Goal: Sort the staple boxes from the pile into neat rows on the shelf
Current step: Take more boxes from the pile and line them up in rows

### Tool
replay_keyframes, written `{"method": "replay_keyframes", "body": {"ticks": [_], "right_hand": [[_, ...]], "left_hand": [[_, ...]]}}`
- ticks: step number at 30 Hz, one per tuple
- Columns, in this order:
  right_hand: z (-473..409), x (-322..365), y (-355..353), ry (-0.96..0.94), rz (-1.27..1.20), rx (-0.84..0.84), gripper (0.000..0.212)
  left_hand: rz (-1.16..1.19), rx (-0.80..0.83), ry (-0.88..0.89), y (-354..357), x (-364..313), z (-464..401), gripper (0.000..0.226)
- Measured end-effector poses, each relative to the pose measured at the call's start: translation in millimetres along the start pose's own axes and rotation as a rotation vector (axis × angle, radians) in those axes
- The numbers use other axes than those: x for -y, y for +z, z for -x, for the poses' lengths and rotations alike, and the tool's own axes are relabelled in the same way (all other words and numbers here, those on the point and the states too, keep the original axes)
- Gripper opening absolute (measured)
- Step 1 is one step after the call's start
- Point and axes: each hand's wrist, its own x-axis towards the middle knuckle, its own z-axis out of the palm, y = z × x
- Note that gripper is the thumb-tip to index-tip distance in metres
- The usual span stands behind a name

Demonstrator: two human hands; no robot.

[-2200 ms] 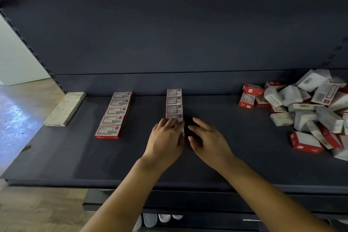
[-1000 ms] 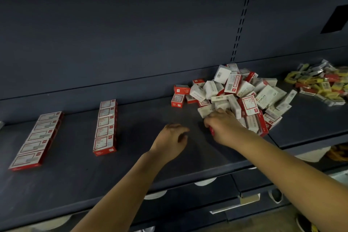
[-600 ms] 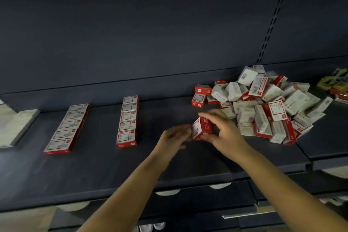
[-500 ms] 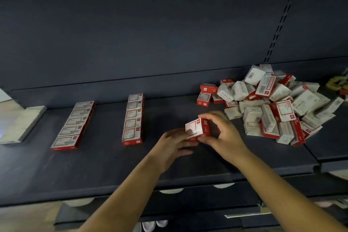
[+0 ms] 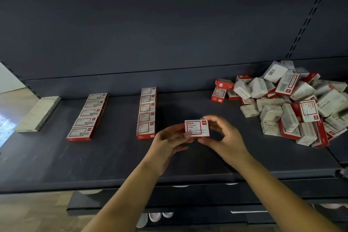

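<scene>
One red-and-white box (image 5: 197, 128), its label reading "paper clips", is pinched between both hands above the dark shelf (image 5: 113, 160): the left hand (image 5: 167, 145) grips its left edge with fingers and thumb, the right hand (image 5: 224, 138) its right edge. Just left of it lies a row of five like boxes (image 5: 147, 113), and farther left a second row of five (image 5: 87, 117). A pale row (image 5: 38, 114) lies at the shelf's left end. The jumbled pile (image 5: 288, 103) sits well to the right.
</scene>
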Motion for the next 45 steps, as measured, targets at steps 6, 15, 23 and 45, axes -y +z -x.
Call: {"method": "replay_keyframes", "body": {"ticks": [6, 15, 23, 45], "right_hand": [[3, -6, 6, -0.050, 0.138, 0.042, 0.055], [-5, 7, 41, -0.341, 0.412, 0.086, 0.052], [-12, 15, 101, -0.359, 0.429, 0.152, 0.057], [-9, 19, 145, -0.247, 0.469, 0.058, 0.054]], "left_hand": [[0.030, -0.032, -0.018, -5, 7, 6, 0.048], [-0.006, -0.104, 0.061, -35, 3, 24, 0.039], [-1.191, -0.189, 0.575, -115, 1, 33, 0.031], [-1.407, -0.157, 0.620, -145, 2, 18, 0.037]]}}
